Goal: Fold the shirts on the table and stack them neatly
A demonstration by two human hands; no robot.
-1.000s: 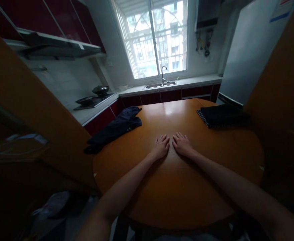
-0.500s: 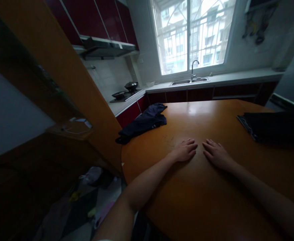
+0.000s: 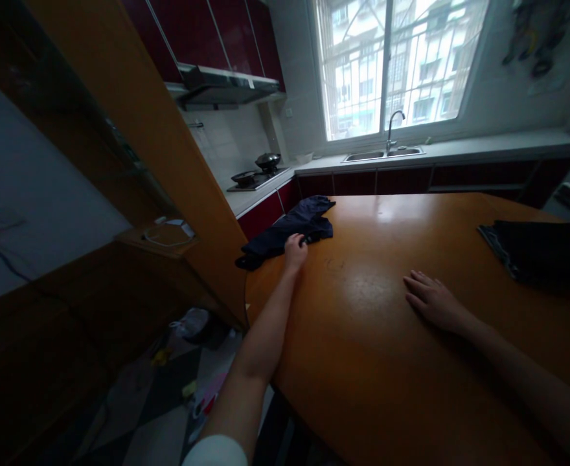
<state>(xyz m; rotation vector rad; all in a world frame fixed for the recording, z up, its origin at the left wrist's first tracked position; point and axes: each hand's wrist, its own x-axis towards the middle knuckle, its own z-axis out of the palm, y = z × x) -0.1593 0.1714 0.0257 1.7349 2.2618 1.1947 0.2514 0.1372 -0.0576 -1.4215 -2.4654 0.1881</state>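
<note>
A crumpled dark blue garment [image 3: 292, 230] lies at the far left edge of the round wooden table [image 3: 372, 362]. My left hand [image 3: 295, 249] is stretched out to it, with the fingers curled onto the cloth's near edge. Flat on the tabletop near the middle rests my right hand [image 3: 431, 301], fingers spread and holding nothing. A folded dark cloth [image 3: 542, 252] sits at the table's right side, away from both hands.
A tall wooden cabinet panel [image 3: 134, 129] stands close on the left. Behind the table runs a counter with a stove and pans [image 3: 258, 173] and a sink [image 3: 382, 154] under the window. Clutter lies on the floor [image 3: 192, 362] at lower left.
My left hand left the table's middle and reached left and forward onto the dark blue garment. My right hand stayed flat. The view swung to the left.
</note>
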